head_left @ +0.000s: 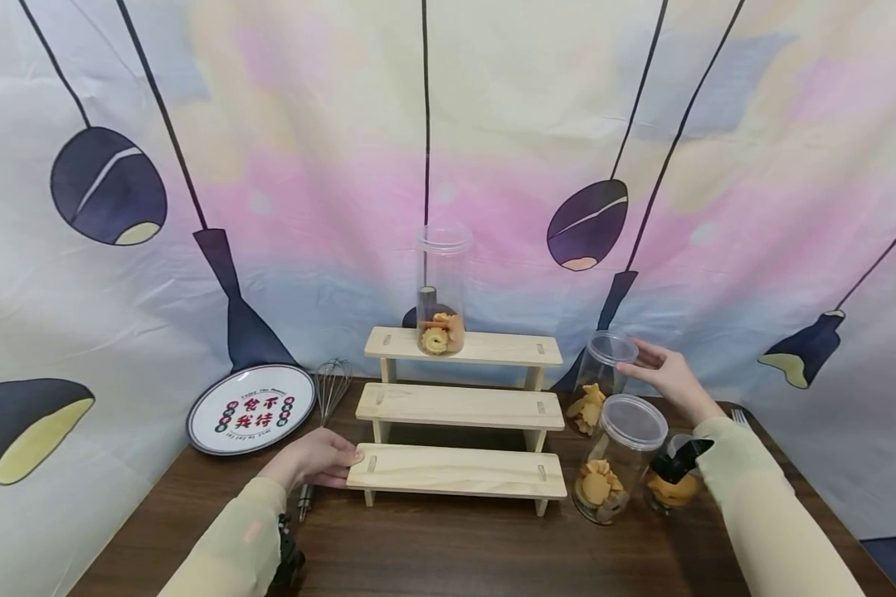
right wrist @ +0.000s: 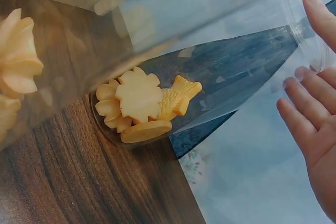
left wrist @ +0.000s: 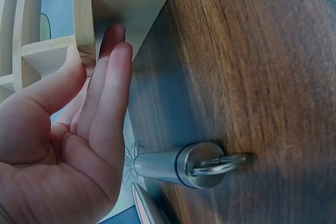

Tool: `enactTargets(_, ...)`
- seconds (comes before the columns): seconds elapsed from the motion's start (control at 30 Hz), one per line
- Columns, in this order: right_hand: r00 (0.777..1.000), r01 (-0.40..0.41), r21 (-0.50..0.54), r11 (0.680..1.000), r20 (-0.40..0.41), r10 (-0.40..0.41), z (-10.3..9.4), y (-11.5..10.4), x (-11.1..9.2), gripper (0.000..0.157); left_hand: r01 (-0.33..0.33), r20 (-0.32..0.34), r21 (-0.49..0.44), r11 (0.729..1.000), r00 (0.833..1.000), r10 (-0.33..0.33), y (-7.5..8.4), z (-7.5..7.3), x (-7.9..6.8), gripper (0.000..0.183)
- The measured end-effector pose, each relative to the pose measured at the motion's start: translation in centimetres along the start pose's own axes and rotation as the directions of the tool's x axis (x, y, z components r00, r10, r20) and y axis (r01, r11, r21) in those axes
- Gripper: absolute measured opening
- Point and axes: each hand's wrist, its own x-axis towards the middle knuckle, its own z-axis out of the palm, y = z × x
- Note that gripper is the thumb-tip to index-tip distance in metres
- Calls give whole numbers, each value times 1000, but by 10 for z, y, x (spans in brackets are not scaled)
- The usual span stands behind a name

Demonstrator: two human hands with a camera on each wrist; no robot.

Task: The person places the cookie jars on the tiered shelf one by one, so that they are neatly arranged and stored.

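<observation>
A cloth (head_left: 328,166) with painted lamps hangs behind a brown table (head_left: 455,547). Toward the table's right back corner is a clear jar (head_left: 599,381) with cookies (head_left: 588,405) in it. The right hand (head_left: 670,377) pinches the jar's top between thumb and fingers. It is hard to tell if the jar's bottom touches the table. The left hand (head_left: 315,458) pinches the left end of the low step (head_left: 459,470) of a wooden stand (head_left: 459,406).

The work looks partly done: one tall jar (head_left: 442,290) is up on the top step (head_left: 508,347), left of its middle. The held jar, a front jar (head_left: 616,458) and a small jar (head_left: 672,492) are still off the stand.

Bare wood shows along the two lower steps. The front jar is near the low step's right end, so room is tight there. A whisk (head_left: 333,390) and a plate (head_left: 250,410) sit by the table's left edge.
</observation>
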Motion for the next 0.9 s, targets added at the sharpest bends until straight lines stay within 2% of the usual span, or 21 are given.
enactTargets(0.47, 999, -19, -11, 1000, -51, 18, 1, -2, -5, 83, -3, -9, 18, 1000, 1000, 3, 0, 1, 2, 33)
enactTargets(0.77, 993, -2, 31, 1000, -115, 5, -4, -19, -10, 84, 29, -40, 22, 999, 999, -28, 2, 4, 0, 32)
enactTargets(0.9, 989, 1, 35, 999, -151, 4, -9, -28, -13, 83, 20, -35, 21, 1000, 999, -19, 3, 3, 0, 33)
